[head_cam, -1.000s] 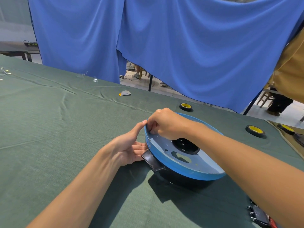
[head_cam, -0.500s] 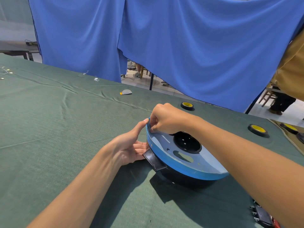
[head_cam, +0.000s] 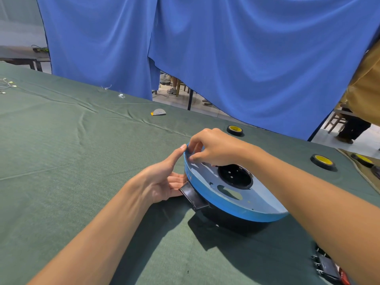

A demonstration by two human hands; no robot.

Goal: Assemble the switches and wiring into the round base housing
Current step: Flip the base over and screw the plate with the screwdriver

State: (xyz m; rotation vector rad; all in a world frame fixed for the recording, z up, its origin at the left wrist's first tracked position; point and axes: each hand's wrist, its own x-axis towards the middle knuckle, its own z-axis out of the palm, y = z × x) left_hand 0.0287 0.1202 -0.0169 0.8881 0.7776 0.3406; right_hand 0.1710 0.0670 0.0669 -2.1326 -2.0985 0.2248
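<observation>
The round base housing (head_cam: 232,194) sits on the green table cloth (head_cam: 72,161) near the table's right end, tilted, its far-left rim raised. It has a blue rim and a pale blue face over a black underside, with a black round socket (head_cam: 235,176), an oval cutout (head_cam: 229,192) and a black side tab (head_cam: 194,197).

Right hand (head_cam: 213,149): fingertips pinched at the upper-left rim; what they pinch cannot be told. Left hand (head_cam: 162,182): loosely spread, thumb against the rim, fingers by the tab.

Recommendation: brace firmly with the left hand and work in small presses, since the tilted housing could slip.
</observation>
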